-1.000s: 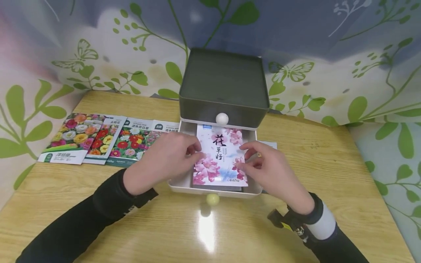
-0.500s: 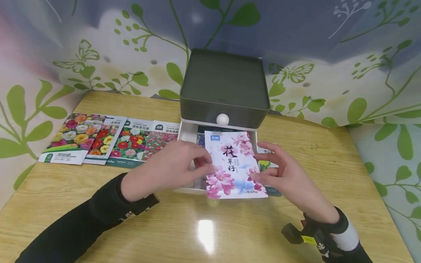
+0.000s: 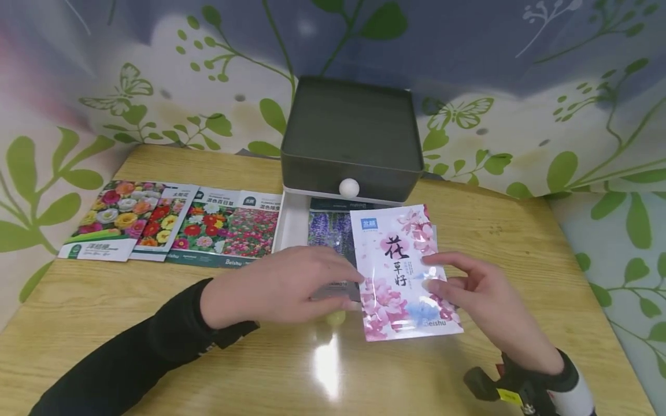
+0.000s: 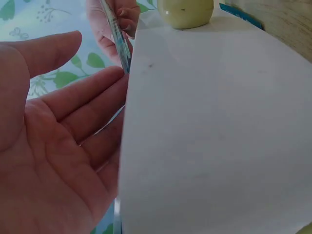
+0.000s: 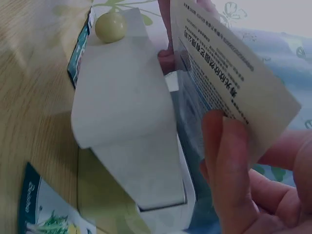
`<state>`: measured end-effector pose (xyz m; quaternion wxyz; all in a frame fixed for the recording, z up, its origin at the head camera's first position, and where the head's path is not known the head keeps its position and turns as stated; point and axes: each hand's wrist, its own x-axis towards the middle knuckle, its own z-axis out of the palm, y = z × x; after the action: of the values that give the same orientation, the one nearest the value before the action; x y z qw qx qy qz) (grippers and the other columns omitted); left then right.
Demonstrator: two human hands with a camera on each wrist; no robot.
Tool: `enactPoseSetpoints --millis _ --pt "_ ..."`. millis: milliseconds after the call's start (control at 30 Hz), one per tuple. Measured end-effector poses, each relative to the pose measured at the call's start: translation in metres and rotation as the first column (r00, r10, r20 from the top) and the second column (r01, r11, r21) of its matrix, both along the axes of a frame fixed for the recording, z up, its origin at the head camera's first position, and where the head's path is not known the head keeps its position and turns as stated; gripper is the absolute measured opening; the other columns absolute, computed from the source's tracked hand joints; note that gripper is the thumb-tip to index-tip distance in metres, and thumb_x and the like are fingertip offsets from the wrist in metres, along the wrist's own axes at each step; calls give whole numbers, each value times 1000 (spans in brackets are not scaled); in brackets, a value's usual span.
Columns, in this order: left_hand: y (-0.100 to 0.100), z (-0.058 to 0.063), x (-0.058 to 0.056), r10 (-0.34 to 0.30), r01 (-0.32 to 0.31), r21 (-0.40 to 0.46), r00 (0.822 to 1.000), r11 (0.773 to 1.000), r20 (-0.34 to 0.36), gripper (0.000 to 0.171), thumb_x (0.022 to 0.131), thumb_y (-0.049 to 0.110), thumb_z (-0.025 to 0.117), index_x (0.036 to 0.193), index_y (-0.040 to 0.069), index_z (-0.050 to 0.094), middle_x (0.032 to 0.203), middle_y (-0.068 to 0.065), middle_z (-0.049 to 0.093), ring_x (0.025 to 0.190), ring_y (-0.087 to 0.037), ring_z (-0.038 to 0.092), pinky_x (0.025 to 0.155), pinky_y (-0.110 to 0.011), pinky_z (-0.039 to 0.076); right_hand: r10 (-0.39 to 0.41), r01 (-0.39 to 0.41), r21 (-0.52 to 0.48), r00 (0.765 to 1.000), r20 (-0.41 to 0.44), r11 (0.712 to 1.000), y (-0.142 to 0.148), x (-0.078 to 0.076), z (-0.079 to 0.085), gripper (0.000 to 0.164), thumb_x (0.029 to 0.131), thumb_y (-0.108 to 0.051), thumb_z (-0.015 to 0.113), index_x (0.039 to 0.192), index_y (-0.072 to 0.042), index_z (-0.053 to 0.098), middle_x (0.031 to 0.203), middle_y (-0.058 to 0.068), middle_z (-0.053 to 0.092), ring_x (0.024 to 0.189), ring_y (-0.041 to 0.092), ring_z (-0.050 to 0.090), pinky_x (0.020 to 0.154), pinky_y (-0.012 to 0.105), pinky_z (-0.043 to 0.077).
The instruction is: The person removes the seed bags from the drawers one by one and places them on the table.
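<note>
My right hand [image 3: 491,303] pinches the right edge of a pink-flowered seed packet [image 3: 398,271], held tilted above the right side of the pulled-out white drawer [image 3: 291,228]. In the right wrist view, the packet's printed back [image 5: 229,73] shows between thumb and fingers. My left hand [image 3: 283,283] lies over the drawer's front left, its fingertips close to the packet's left edge. In the left wrist view, the left fingers [image 4: 87,102] are extended beside the drawer front [image 4: 214,122], thumb apart, holding nothing. A purple-flowered seed packet [image 3: 333,231] lies inside the drawer, partly covered.
The dark-topped drawer box [image 3: 354,127] stands at the back against the patterned cloth, with a white knob [image 3: 349,188]. Several overlapping seed packets [image 3: 203,225] lie left of it on the wooden table [image 3: 520,242]. Another packet [image 5: 53,209] lies on the drawer's right side.
The pink-flowered packet has come up out of the drawer and moved right and toward me with my right hand. My left hand's grip on it has loosened, uncovering the purple-flowered packet.
</note>
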<state>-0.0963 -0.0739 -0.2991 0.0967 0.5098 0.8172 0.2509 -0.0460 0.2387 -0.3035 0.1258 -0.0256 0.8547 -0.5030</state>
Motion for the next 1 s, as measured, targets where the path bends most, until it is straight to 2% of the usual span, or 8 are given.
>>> enactPoseSetpoints --millis 233,400,567,667,767,1000 --pt "9 -3 -1 -84 84 -49 996 995 1 54 105 45 47 147 12 49 148 -2 49 139 -18 41 115 -35 27 -90 91 51 996 -13 995 15 6 -9 43 95 -23 70 134 -10 59 88 9 71 73 21 65 68 29 55" --pt "19 2 -6 -126 126 -109 992 986 9 58 104 44 48 152 13 41 155 -2 41 143 -19 35 116 -34 23 -152 153 53 988 -25 987 25 10 -14 43 96 -25 69 135 -9 59 93 7 70 75 21 64 73 26 55" --pt "25 1 -11 -139 142 -165 990 976 28 62 104 44 49 155 12 35 159 -1 33 146 -20 30 117 -34 21 -167 171 66 984 -56 983 36 10 -17 43 98 -27 67 136 -10 58 99 6 70 79 19 65 75 23 55" --pt "26 -2 -13 -147 152 -162 988 975 43 61 104 42 50 154 11 36 159 -1 33 146 -19 29 117 -34 21 -180 185 67 981 -78 980 46 12 -19 42 99 -26 64 137 -8 57 108 4 66 80 18 65 76 22 54" --pt "27 -6 -14 -155 162 -157 986 974 58 59 104 41 52 153 11 39 159 -1 34 146 -19 29 117 -33 21 -209 219 116 973 -97 969 57 13 -24 43 100 -29 62 137 -8 56 117 6 60 80 16 64 75 19 54" --pt "27 -8 -15 -151 163 -171 985 972 82 55 103 40 53 150 11 45 154 -1 41 144 -19 33 117 -35 23 -277 282 176 959 -52 943 82 11 -39 46 103 -31 57 142 -7 53 145 17 41 87 11 61 76 16 52"
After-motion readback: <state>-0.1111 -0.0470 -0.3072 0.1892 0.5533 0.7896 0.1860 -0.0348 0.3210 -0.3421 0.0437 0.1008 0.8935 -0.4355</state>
